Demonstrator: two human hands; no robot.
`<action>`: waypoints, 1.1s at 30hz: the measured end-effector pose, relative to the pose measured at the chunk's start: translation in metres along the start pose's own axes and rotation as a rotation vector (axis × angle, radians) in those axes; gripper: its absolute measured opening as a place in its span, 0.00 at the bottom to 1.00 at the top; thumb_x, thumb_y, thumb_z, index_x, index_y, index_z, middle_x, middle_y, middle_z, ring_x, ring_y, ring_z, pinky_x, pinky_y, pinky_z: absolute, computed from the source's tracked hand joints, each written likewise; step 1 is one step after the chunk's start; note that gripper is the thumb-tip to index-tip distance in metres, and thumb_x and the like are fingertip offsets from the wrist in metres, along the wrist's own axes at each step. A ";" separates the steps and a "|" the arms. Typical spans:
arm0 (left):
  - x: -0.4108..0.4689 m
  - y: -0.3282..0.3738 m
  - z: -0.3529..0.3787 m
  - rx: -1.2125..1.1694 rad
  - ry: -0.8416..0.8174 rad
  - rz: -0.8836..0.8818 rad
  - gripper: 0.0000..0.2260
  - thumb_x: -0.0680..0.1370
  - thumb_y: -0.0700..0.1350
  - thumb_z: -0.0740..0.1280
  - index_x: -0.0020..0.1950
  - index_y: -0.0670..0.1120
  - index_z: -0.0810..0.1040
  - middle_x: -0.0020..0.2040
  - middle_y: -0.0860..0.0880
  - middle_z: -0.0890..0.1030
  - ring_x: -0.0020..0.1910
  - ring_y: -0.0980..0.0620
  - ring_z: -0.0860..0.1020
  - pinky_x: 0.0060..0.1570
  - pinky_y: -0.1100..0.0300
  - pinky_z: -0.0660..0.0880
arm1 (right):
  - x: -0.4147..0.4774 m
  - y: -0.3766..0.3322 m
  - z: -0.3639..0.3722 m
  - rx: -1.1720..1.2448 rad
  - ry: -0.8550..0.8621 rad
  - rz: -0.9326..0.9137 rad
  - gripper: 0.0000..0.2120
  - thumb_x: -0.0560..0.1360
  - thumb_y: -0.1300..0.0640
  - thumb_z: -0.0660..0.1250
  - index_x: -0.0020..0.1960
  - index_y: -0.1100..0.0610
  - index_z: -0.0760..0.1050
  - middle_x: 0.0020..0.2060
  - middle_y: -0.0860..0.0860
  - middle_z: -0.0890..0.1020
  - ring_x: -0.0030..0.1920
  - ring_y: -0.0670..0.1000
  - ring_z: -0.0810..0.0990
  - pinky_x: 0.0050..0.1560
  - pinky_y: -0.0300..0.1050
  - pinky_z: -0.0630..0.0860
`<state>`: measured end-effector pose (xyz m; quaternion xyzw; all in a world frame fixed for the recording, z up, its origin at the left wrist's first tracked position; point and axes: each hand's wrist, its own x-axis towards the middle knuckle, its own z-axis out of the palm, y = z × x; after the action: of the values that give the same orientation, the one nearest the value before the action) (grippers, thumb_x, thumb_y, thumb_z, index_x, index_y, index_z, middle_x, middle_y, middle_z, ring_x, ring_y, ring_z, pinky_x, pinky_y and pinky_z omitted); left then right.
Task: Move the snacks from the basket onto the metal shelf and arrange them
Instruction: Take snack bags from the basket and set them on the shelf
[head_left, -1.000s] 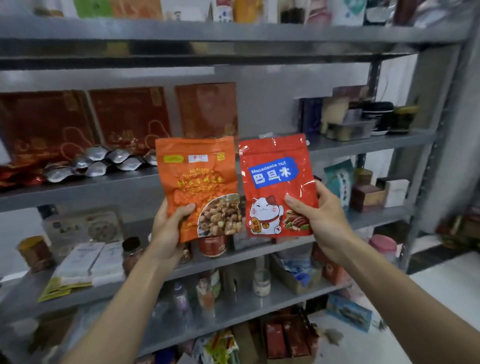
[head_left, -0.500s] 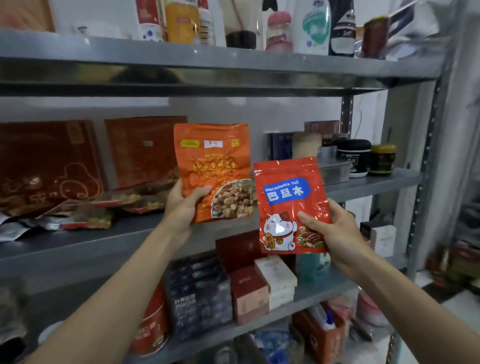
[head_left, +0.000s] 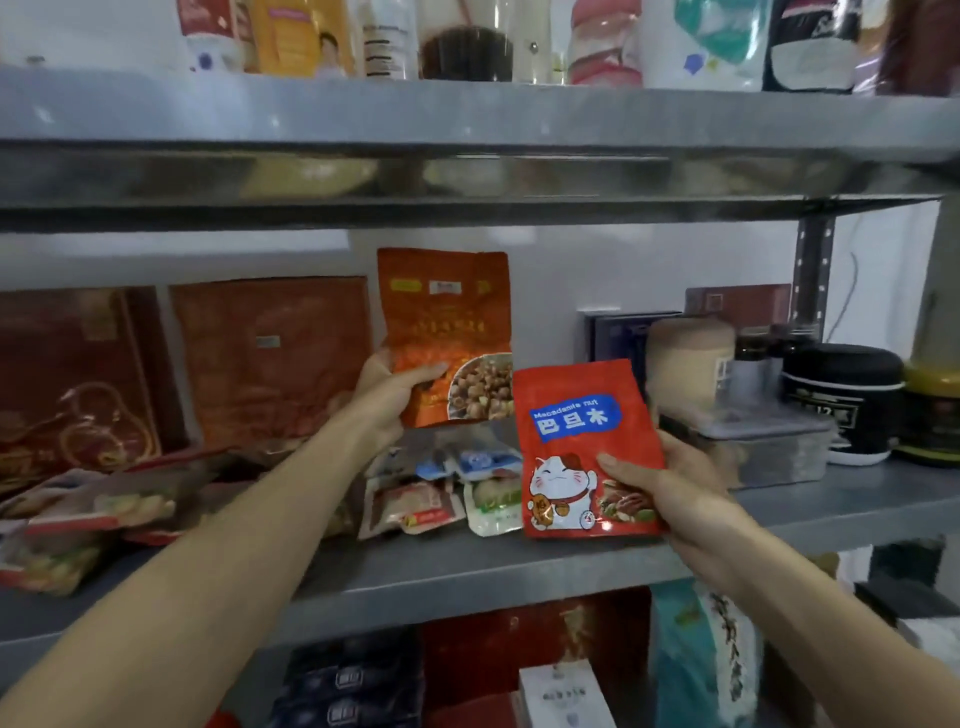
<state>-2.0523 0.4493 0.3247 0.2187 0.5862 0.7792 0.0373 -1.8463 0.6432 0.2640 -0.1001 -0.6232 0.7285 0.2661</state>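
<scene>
My left hand (head_left: 392, 392) grips an orange bag of roasted nuts (head_left: 447, 322) by its lower left corner, holding it upright inside the shelf bay, close to the back wall. My right hand (head_left: 670, 483) pinches the lower right corner of a red macadamia nut bag with a cat on it (head_left: 582, 447), upright at the front edge of the grey metal shelf (head_left: 467, 566). Small snack packets (head_left: 441, 493) lie on the shelf between and below the two bags. The basket is out of view.
Dark red flat boxes (head_left: 270, 358) lean against the back wall at left, with flat snack packs (head_left: 88, 514) lying in front. Jars and a clear lidded box (head_left: 758, 436) fill the shelf's right end. Another shelf (head_left: 467, 135) with bottles runs overhead; boxes sit on the shelf below.
Both hands have reached forward towards the shelf with their bags. The orange bag now sits deeper in the bay, and the red bag has come to the shelf's front edge.
</scene>
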 end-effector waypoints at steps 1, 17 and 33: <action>0.011 -0.003 0.002 0.000 -0.003 -0.019 0.21 0.71 0.37 0.75 0.62 0.43 0.75 0.52 0.42 0.84 0.45 0.45 0.85 0.37 0.52 0.82 | 0.012 0.000 -0.002 -0.002 -0.016 0.010 0.18 0.69 0.63 0.75 0.58 0.58 0.78 0.46 0.56 0.87 0.46 0.58 0.86 0.48 0.52 0.82; 0.113 -0.054 0.004 0.081 -0.015 -0.078 0.17 0.75 0.41 0.72 0.61 0.51 0.75 0.55 0.47 0.82 0.49 0.48 0.82 0.42 0.52 0.79 | 0.088 0.017 -0.006 -0.152 -0.067 0.170 0.19 0.68 0.63 0.77 0.56 0.57 0.76 0.43 0.56 0.87 0.42 0.57 0.87 0.48 0.53 0.82; 0.124 -0.091 -0.016 0.076 -0.018 -0.089 0.18 0.73 0.39 0.73 0.62 0.49 0.76 0.56 0.46 0.83 0.53 0.46 0.82 0.49 0.49 0.79 | 0.097 0.020 0.012 -0.255 -0.061 0.227 0.20 0.68 0.63 0.77 0.58 0.60 0.76 0.43 0.55 0.87 0.40 0.52 0.87 0.37 0.42 0.82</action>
<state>-2.1885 0.5023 0.2739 0.2009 0.6241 0.7519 0.0688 -1.9387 0.6806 0.2652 -0.1807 -0.7031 0.6715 0.1485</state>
